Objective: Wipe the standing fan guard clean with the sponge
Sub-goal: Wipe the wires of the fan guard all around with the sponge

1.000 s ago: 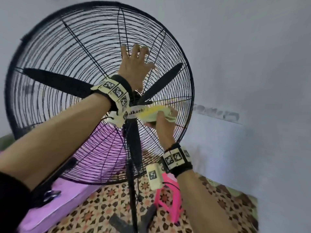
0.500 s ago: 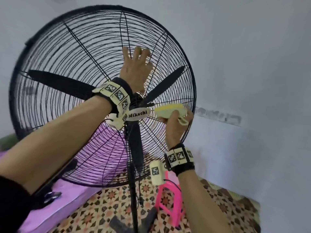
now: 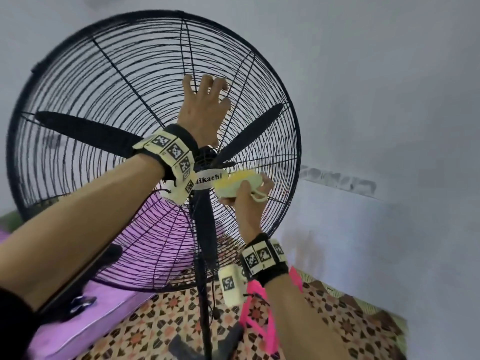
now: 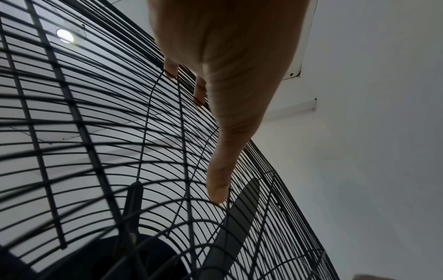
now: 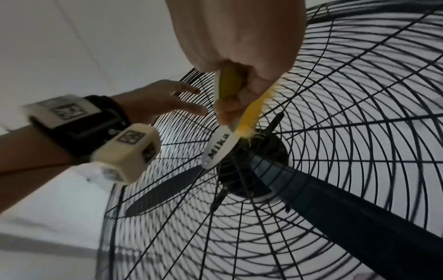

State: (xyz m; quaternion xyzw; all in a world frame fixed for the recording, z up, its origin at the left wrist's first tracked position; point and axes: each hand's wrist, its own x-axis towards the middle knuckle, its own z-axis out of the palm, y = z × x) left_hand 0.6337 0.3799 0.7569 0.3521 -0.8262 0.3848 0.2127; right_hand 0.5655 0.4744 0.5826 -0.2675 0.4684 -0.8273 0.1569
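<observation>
Your left hand [image 3: 205, 110] spreads flat on the guard [image 3: 109, 81] at about one o'clock from the hub, likely bracing it, while your right hand [image 3: 248, 201] grips the sponge [image 3: 235, 183] against the wires at three o'clock, beside the badge [image 3: 209, 181].

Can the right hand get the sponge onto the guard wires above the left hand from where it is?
Probably not directly: the left hand is spread on the fan guard above the sponge, blocking that path.
</observation>
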